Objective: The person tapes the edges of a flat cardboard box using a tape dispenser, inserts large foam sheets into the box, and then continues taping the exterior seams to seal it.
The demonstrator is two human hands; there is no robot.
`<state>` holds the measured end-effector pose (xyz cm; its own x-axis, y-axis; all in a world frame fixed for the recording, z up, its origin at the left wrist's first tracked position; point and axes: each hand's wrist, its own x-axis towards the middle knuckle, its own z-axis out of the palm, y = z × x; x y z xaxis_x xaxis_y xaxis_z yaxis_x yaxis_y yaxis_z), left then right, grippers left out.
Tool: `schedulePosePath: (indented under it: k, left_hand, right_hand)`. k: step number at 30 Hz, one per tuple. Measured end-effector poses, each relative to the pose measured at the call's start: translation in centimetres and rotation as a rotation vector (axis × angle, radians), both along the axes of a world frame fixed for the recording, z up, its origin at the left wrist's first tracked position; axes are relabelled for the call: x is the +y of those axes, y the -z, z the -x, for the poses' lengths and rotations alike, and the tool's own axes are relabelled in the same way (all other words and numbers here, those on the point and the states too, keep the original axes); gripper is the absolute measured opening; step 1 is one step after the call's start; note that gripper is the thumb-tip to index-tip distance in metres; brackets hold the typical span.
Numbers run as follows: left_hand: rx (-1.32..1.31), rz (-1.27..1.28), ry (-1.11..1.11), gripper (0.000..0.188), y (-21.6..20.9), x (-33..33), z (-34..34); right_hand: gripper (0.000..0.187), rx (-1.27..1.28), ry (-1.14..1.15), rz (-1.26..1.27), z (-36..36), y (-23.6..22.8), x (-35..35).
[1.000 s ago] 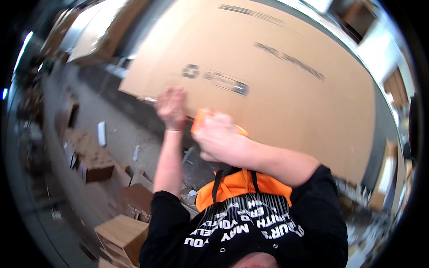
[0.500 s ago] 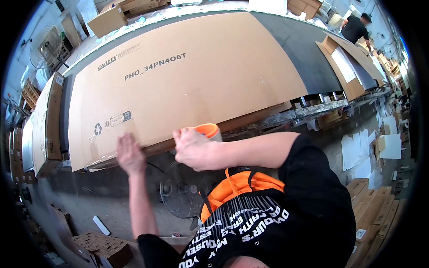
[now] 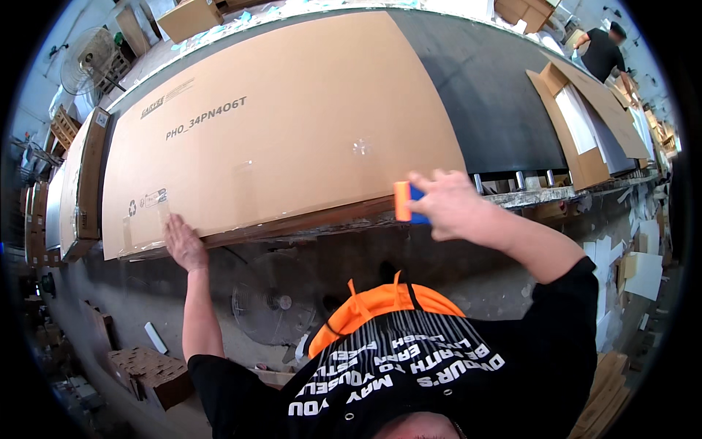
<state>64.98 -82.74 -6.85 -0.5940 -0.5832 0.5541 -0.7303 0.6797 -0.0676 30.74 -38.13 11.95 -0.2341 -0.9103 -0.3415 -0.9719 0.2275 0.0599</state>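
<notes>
A large flat cardboard box [image 3: 292,124] lies on the dark conveyor belt [image 3: 497,110] in front of me. My left hand [image 3: 185,241] rests on its near edge toward the left corner, fingers stretched out and close together. Shiny clear tape shows along that edge beside the hand. At the box's near right corner, my right hand [image 3: 450,203] grips a roll of packing tape [image 3: 401,201], seen edge-on with orange and blue parts. Whether a strip runs from the roll to the box I cannot make out.
An opened carton [image 3: 567,124] with white sheets inside stands on the right of the line, a co-worker [image 3: 605,55] beyond it. Another carton [image 3: 84,183] stands at the left end. A floor fan [image 3: 270,304] is below the table, and a second fan [image 3: 89,58] stands far left.
My right hand has swept right with the tape roll along the box's near edge, away from my left hand. The left hand stays on the edge, and the view has shifted.
</notes>
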Motion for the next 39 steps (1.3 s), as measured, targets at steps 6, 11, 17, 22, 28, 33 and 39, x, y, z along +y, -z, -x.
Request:
schedulePosePath:
  k: [6, 11, 17, 22, 28, 33, 39]
  left_hand:
    - [-0.393, -0.307, 0.541, 0.090, -6.0, 20.7, 17.6]
    - [-0.445, -0.341, 0.728, 0.099, -6.4, 25.4, 24.2]
    - [-0.395, -0.175, 0.675, 0.090, -4.3, 26.5, 25.2]
    - [-0.275, -0.295, 0.661, 0.110, -5.2, 26.8, 24.9]
    - [0.015, -0.210, 0.597, 0.114, -2.0, 22.6, 19.6]
    - [0.003, -0.142, 0.431, 0.114, -3.5, 10.7, 8.1]
    - [-0.096, -0.114, 0.314, 0.119, -4.3, -5.8, -5.7]
  right_hand:
    - [0.047, 0.004, -0.066, -0.040, 3.5, 0.7, 3.4]
    - [0.036, -0.044, -0.109, -0.285, 1.4, 0.3, -1.3]
    - [0.039, 0.986, -0.509, -0.635, -6.8, 9.9, -5.2]
    - [0.055, 1.654, -0.920, -1.015, -9.1, 13.1, -3.2]
    - [0.066, 0.093, -0.900, -1.416, -6.7, 6.6, -4.1]
    - [0.083, -0.597, -0.521, 0.279, -1.1, 4.3, -4.1]
    - [0.055, -1.258, 0.731, 1.346, 1.4, 15.8, -5.4]
